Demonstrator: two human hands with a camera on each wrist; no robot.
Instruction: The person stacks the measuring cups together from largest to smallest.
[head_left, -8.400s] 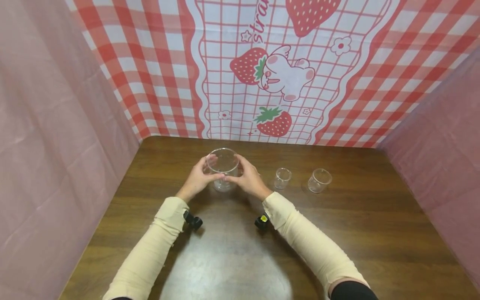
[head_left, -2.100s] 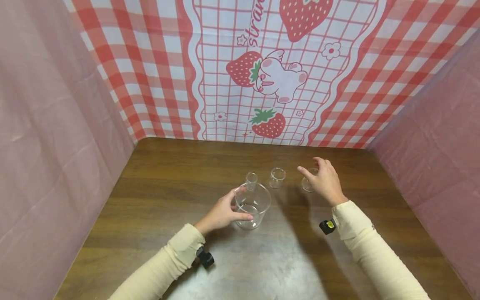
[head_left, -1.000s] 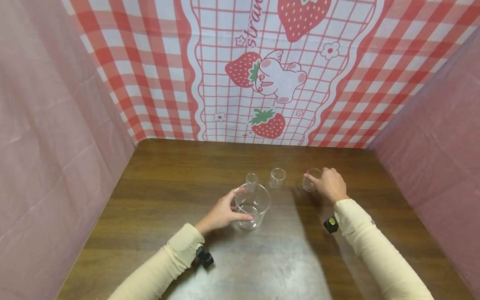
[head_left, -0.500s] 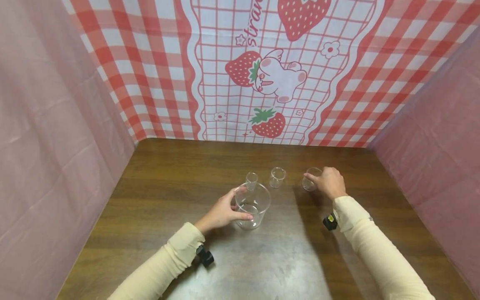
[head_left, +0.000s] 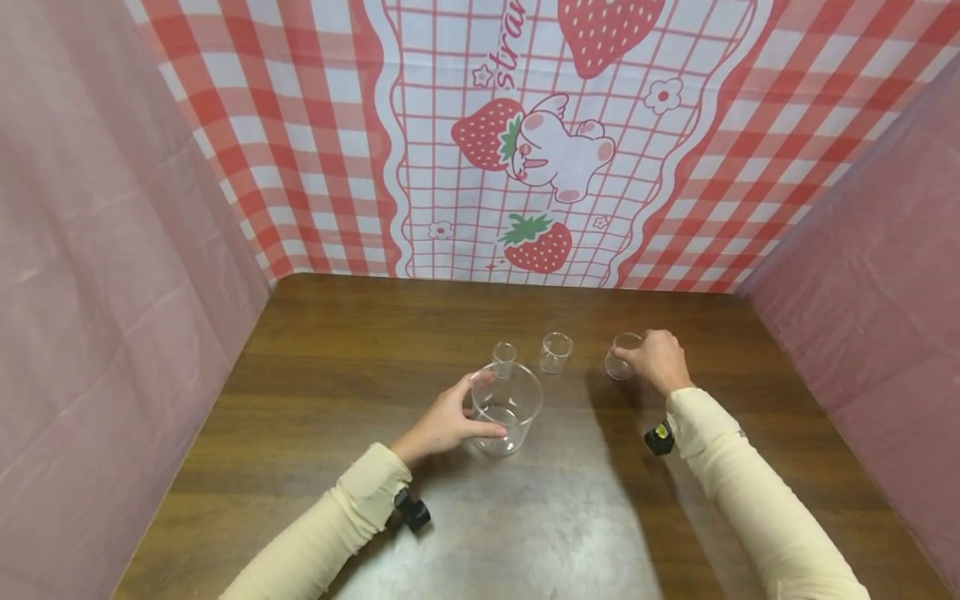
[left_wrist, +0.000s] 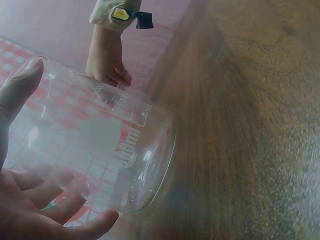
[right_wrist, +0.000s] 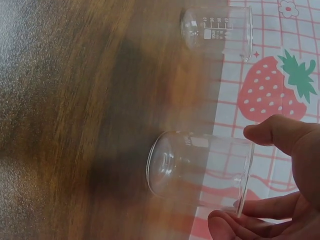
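My left hand [head_left: 447,421] grips the side of a large clear glass beaker [head_left: 517,417], thumb in front and fingers behind. In the left wrist view this beaker [left_wrist: 100,130] carries white volume marks and stands upright on the table. At the right, my right hand [head_left: 660,360] pinches a medium beaker [head_left: 619,365] near its rim; the right wrist view shows the thumb and fingers at the rim of that beaker [right_wrist: 192,165]. Between the hands stands a smaller marked beaker [head_left: 556,354]. The smallest beaker [head_left: 504,357] appears behind the large one's rim, its lower part seen through glass.
The brown wooden table [head_left: 337,350] ends at a red-and-white strawberry cloth [head_left: 487,225] at the back. Pink curtains hang on the left [head_left: 135,292] and on the right. Wrist cameras sit on both sleeves.
Earlier both hands held the large beaker farther back; it now stands nearer and to the right, with only the left hand on it. The right hand moved right and took the medium beaker's rim.
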